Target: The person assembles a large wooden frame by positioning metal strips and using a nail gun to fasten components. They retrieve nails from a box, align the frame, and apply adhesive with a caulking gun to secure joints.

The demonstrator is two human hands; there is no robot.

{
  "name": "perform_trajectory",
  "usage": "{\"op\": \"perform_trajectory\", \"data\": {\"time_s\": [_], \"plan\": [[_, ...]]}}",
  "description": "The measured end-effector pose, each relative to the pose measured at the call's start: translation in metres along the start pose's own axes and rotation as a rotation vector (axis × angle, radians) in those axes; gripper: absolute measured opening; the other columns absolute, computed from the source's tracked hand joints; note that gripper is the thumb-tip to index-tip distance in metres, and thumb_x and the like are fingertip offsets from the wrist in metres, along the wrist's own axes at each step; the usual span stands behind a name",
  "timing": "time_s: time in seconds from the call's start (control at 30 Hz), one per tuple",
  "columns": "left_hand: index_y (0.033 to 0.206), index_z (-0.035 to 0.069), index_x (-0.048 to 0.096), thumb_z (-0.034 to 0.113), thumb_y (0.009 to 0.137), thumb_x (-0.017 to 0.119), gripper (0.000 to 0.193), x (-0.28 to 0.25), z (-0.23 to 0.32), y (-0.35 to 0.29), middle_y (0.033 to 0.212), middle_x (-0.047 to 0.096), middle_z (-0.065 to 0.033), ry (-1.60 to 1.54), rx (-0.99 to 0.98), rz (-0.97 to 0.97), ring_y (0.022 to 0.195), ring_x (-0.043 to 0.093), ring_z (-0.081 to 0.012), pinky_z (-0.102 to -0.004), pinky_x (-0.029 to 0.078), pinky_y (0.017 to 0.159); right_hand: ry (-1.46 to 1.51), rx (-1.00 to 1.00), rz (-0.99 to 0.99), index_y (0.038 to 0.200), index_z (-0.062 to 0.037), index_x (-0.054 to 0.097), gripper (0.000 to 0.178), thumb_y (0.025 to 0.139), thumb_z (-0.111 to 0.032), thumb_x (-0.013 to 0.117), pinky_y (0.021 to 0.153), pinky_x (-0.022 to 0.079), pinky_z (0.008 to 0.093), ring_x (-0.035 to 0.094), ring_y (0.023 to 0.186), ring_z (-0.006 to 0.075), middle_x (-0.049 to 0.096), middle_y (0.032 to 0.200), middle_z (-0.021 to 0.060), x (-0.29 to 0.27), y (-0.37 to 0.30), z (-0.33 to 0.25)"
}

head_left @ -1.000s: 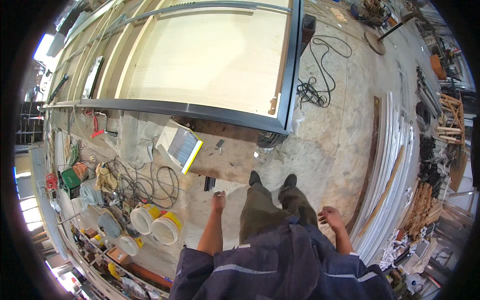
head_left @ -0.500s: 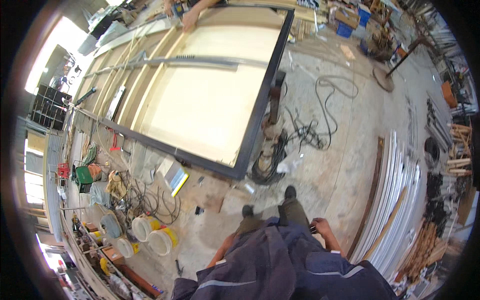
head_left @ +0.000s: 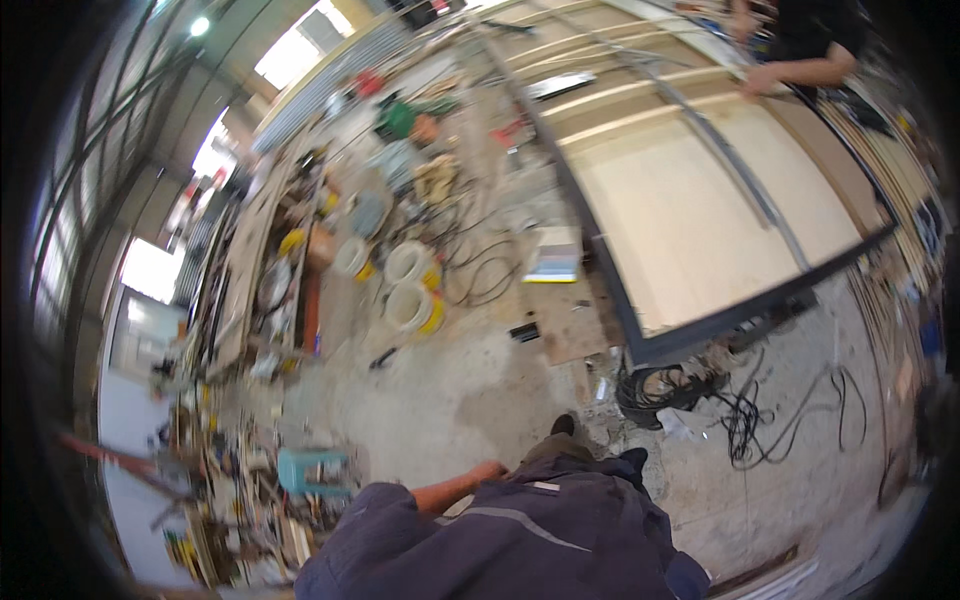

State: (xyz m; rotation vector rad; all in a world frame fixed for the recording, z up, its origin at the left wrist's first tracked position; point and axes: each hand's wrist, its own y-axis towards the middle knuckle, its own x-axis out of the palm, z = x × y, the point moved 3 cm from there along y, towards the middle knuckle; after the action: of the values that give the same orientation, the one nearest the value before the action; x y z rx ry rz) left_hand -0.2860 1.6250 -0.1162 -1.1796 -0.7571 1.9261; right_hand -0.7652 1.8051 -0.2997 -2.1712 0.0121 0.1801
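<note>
Near the lower edge my left forearm comes out of a dark sleeve, and my left hand [head_left: 487, 471] hangs in front of my trousers. It is small and blurred, and I cannot make out its fingers or anything in them. My right hand is out of view, hidden by my jacket or beyond the picture. At the upper right stands a large dark-edged frame [head_left: 690, 345] with a pale panel [head_left: 715, 205], wooden slats and a metal bar [head_left: 730, 165] across it. A co-worker's hand [head_left: 765, 78] rests at its far side.
Several white-and-yellow buckets [head_left: 410, 305] stand left of the frame. A coil of black cable [head_left: 650, 395] and loose cords lie by its near corner. A flat box [head_left: 553, 257] is on the floor. Farther left are a cluttered bench [head_left: 245, 270] and a teal stool [head_left: 312, 468].
My view has swung left, so the frame and buckets now appear farther right. My right hand, which showed earlier with a small dark thing in it, has left the picture.
</note>
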Motion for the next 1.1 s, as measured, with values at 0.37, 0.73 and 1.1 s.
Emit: {"op": "perform_trajectory", "data": {"time_s": [0.37, 0.73, 1.1], "plan": [[0.129, 0.005, 0.062, 0.026, 0.098, 0.051, 0.038, 0.025, 0.036, -0.016, 0.124, 0.066, -0.0191, -0.532, 0.273, 0.212, 0.112, 0.064, -0.0340, -0.0406, 0.048, 0.094, -0.053, 0.086, -0.040, 0.113, 0.0025, 0.069, 0.043, 0.090, -0.033, 0.060, 0.074, 0.053, 0.0414, 0.070, 0.083, 0.0305, 0.071, 0.092, 0.0221, -0.046, -0.008, -0.115], [0.128, 0.005, 0.063, 0.026, 0.099, 0.053, 0.037, 0.048, -0.055, 0.049, 0.120, 0.068, -0.0168, -0.620, 0.386, 0.359, 0.111, 0.065, -0.0302, -0.0369, 0.049, 0.094, -0.574, -0.154, -0.127, 0.110, 0.0009, 0.070, 0.041, 0.090, -0.033, 0.060, 0.077, 0.052, 0.0420, 0.071, 0.087, 0.0331, 0.072, 0.094, 0.0221, 0.033, -0.044, -0.185], [0.134, 0.004, 0.059, 0.028, 0.101, 0.052, 0.041, 0.030, -0.138, 0.011, 0.127, 0.065, -0.0178, -0.561, 0.290, 0.182, 0.118, 0.062, -0.0309, -0.0372, 0.046, 0.100, -0.631, -0.194, -0.010, 0.115, -0.0059, 0.071, 0.040, 0.088, -0.030, 0.056, 0.092, 0.051, 0.0438, 0.065, 0.105, 0.0399, 0.070, 0.112, 0.0189, 0.144, -0.033, -0.198]]}}
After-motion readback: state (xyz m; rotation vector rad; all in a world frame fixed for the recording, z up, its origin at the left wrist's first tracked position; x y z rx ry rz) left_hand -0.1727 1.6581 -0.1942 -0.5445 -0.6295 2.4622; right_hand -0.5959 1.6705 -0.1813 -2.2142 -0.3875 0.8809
